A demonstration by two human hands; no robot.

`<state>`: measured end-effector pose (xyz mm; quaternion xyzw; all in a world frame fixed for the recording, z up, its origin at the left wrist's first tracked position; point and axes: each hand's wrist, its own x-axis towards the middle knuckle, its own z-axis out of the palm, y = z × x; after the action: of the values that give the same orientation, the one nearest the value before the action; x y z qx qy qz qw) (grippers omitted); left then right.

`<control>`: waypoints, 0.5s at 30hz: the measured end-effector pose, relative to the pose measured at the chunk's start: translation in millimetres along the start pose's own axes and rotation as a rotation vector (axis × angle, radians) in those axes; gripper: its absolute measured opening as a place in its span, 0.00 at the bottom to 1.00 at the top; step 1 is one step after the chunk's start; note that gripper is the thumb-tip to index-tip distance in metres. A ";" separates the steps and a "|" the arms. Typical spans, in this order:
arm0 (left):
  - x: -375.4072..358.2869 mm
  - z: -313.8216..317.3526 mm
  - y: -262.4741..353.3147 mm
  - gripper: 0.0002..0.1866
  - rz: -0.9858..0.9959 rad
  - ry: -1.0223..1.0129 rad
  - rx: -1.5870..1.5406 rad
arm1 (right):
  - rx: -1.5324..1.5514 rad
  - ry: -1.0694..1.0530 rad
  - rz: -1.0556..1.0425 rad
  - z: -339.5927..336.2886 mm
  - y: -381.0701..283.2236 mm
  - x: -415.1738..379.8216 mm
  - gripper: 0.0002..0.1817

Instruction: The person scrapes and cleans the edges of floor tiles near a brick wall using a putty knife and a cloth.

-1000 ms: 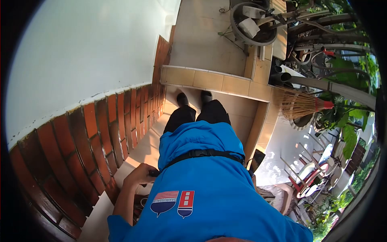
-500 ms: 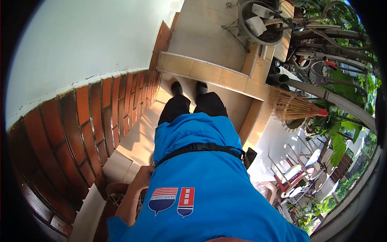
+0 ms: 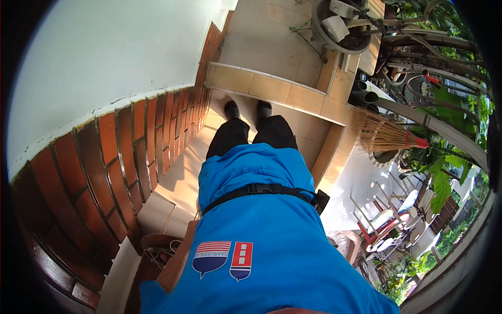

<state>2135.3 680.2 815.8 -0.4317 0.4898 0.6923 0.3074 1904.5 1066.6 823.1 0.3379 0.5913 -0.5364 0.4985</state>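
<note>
- Left forearm (image 3: 177, 261) pressed against blue shirt (image 3: 261, 230) — hand hidden, grip impossible to tell.
- Right hand out of sight.
- Possibly a brown pot (image 3: 151, 246) just beside.

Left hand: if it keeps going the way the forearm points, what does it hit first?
Hedged: the hand itself is hidden behind the blue shirt; only the left forearm shows. It points up along the shirt edge, so probably the black strap at the waist first. Depth is unclear.
</note>
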 end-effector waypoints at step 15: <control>-14.3 1.3 1.0 0.16 -0.054 -0.007 -0.013 | 0.005 -0.014 0.041 5.5 -3.4 -4.0 0.05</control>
<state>2140.4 681.1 829.2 -0.4445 0.4723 0.6883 0.3250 1903.7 1061.1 828.3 0.3478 0.5794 -0.5299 0.5125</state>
